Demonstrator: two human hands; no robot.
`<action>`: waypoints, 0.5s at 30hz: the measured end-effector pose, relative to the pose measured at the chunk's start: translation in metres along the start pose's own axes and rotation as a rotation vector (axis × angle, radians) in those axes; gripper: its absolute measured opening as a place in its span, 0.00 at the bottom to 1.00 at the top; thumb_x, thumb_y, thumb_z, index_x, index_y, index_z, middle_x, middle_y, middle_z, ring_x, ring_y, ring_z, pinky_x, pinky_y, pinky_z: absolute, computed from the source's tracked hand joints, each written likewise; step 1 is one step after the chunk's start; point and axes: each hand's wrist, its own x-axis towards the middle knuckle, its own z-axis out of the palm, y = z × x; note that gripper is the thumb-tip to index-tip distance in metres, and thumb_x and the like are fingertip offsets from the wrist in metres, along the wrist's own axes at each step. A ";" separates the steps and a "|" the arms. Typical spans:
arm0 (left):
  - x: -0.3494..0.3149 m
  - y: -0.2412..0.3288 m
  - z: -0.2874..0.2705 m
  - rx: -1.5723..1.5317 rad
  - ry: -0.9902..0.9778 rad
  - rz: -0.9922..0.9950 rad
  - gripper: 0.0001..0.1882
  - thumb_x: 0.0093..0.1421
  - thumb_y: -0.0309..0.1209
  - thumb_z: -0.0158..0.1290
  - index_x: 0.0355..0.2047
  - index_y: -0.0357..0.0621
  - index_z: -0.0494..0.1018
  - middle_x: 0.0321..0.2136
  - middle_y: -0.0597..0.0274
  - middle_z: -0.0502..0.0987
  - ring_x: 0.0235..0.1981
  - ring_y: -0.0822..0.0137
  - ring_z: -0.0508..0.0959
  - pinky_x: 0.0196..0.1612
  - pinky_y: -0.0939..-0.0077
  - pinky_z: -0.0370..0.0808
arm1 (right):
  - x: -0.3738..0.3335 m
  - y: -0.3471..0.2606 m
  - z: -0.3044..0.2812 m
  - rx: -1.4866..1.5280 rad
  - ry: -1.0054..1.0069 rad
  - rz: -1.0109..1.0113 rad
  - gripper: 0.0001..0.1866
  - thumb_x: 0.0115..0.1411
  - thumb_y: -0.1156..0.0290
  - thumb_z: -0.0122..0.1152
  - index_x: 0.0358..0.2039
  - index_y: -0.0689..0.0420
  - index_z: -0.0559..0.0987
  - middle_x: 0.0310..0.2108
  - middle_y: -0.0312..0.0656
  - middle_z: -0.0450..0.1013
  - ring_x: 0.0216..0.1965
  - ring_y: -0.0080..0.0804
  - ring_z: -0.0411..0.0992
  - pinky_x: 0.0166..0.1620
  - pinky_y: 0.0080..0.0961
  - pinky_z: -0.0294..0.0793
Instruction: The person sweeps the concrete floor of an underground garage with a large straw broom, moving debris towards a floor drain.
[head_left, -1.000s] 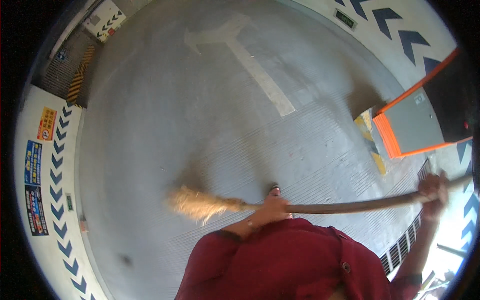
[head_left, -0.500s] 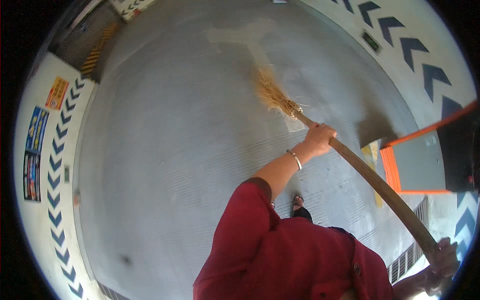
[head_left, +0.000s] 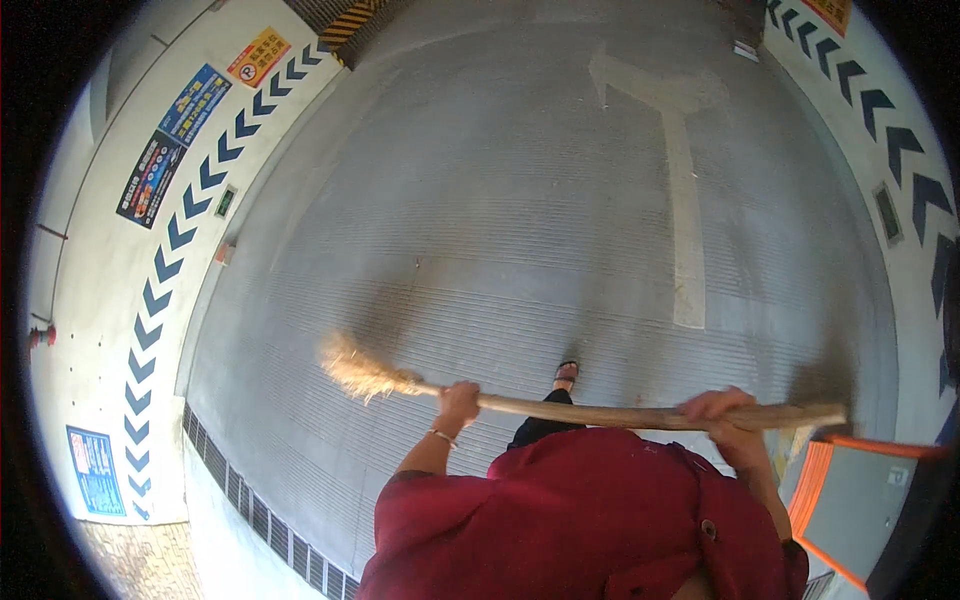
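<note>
A straw broom [head_left: 590, 411] with a long wooden handle lies crosswise in front of my body, its bristle head out to the left. My left hand [head_left: 459, 402], with a bracelet at the wrist, is wrapped round the handle close below the bristles. Farther right, my right hand [head_left: 728, 408] grips the handle near its butt end. The bristles are blurred by motion; whether they touch the floor I cannot tell. Below the handle one sandaled foot [head_left: 567, 372] shows on the ground.
Grooved grey floor [head_left: 520, 250] bears a faded arrow marking [head_left: 684, 220]. Chevron-striped walls run along both sides, the left wall [head_left: 165, 265] carrying several signs. A drain grate [head_left: 262, 516] lies at lower left. An orange-edged grey cabinet [head_left: 850, 500] stands close at my right.
The broom has swung from pointing forward to lying crosswise, its head moving left and nearer. My left hand went left, my right hand came up and inward. My view has turned too.
</note>
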 end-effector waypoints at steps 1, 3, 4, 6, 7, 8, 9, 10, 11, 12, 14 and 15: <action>0.006 -0.027 0.012 -0.009 -0.054 -0.084 0.08 0.43 0.34 0.52 0.26 0.53 0.72 0.29 0.63 0.73 0.36 0.59 0.72 0.39 0.57 0.64 | 0.027 0.012 0.011 0.043 -0.011 0.074 0.08 0.43 0.76 0.59 0.26 0.59 0.71 0.31 0.49 0.71 0.40 0.42 0.67 0.47 0.43 0.64; 0.026 -0.057 0.013 0.012 -0.135 -0.175 0.08 0.45 0.37 0.51 0.27 0.53 0.72 0.30 0.63 0.74 0.37 0.59 0.72 0.39 0.56 0.64 | 0.071 0.039 0.018 0.101 -0.005 0.162 0.07 0.44 0.77 0.59 0.25 0.59 0.71 0.31 0.49 0.71 0.41 0.42 0.67 0.47 0.42 0.64; 0.031 -0.058 0.009 0.027 -0.171 -0.173 0.07 0.45 0.35 0.51 0.27 0.53 0.73 0.30 0.63 0.74 0.38 0.60 0.73 0.39 0.56 0.65 | 0.083 0.052 0.019 0.101 0.021 0.186 0.07 0.44 0.77 0.59 0.26 0.59 0.71 0.31 0.49 0.71 0.41 0.41 0.67 0.48 0.41 0.64; 0.069 -0.063 0.012 0.078 -0.241 -0.109 0.07 0.46 0.34 0.50 0.27 0.52 0.73 0.31 0.62 0.75 0.39 0.60 0.73 0.37 0.55 0.66 | 0.099 0.062 0.015 0.078 0.120 0.178 0.08 0.45 0.75 0.59 0.26 0.58 0.70 0.31 0.48 0.71 0.40 0.41 0.67 0.47 0.39 0.64; 0.093 -0.065 0.025 0.103 -0.292 -0.074 0.07 0.46 0.34 0.50 0.27 0.52 0.73 0.31 0.62 0.75 0.39 0.60 0.73 0.37 0.54 0.66 | 0.104 0.063 0.003 0.060 0.175 0.173 0.08 0.45 0.74 0.59 0.26 0.57 0.69 0.30 0.47 0.70 0.40 0.40 0.67 0.47 0.39 0.64; 0.120 -0.053 0.033 0.050 -0.264 -0.031 0.11 0.45 0.39 0.53 0.29 0.52 0.72 0.31 0.63 0.74 0.38 0.59 0.72 0.36 0.53 0.66 | 0.107 0.058 -0.007 0.031 0.243 0.157 0.08 0.46 0.74 0.59 0.26 0.56 0.69 0.30 0.46 0.70 0.39 0.40 0.67 0.46 0.39 0.64; 0.146 -0.027 0.028 0.068 -0.342 0.048 0.09 0.46 0.37 0.52 0.29 0.51 0.72 0.32 0.62 0.74 0.39 0.59 0.72 0.36 0.52 0.66 | 0.103 0.040 -0.009 0.008 0.393 0.154 0.09 0.47 0.72 0.58 0.27 0.56 0.68 0.29 0.45 0.70 0.38 0.38 0.67 0.45 0.36 0.64; 0.177 0.004 0.018 0.020 -0.419 0.139 0.09 0.46 0.36 0.51 0.29 0.50 0.73 0.32 0.60 0.74 0.40 0.58 0.72 0.37 0.52 0.66 | 0.094 0.021 -0.012 -0.020 0.551 0.137 0.09 0.47 0.70 0.58 0.28 0.55 0.68 0.29 0.43 0.69 0.38 0.36 0.67 0.44 0.34 0.65; 0.202 0.037 0.017 -0.003 -0.423 0.253 0.09 0.46 0.36 0.52 0.27 0.49 0.74 0.31 0.57 0.74 0.37 0.55 0.73 0.35 0.50 0.66 | 0.072 0.020 -0.041 -0.060 0.609 0.047 0.10 0.49 0.66 0.56 0.29 0.54 0.67 0.29 0.39 0.68 0.36 0.31 0.65 0.44 0.31 0.63; 0.222 0.081 -0.014 -0.106 -0.396 0.426 0.10 0.46 0.38 0.52 0.26 0.47 0.74 0.28 0.55 0.75 0.34 0.54 0.74 0.33 0.50 0.67 | 0.062 -0.008 -0.036 -0.098 0.666 -0.034 0.10 0.50 0.64 0.56 0.30 0.53 0.68 0.29 0.36 0.66 0.36 0.30 0.64 0.45 0.30 0.62; 0.268 0.151 0.030 -0.237 -0.247 0.731 0.08 0.45 0.36 0.51 0.22 0.45 0.74 0.24 0.54 0.75 0.29 0.53 0.75 0.34 0.58 0.68 | 0.023 -0.054 -0.042 -0.232 0.840 -0.143 0.18 0.51 0.63 0.55 0.42 0.55 0.66 0.32 0.38 0.66 0.37 0.30 0.64 0.47 0.33 0.61; 0.278 0.193 0.003 -0.276 -0.225 0.795 0.08 0.44 0.36 0.51 0.23 0.47 0.74 0.23 0.56 0.75 0.30 0.54 0.74 0.33 0.50 0.64 | -0.004 -0.077 -0.050 -0.277 0.947 -0.199 0.20 0.51 0.62 0.55 0.43 0.55 0.65 0.32 0.38 0.65 0.37 0.31 0.64 0.47 0.34 0.60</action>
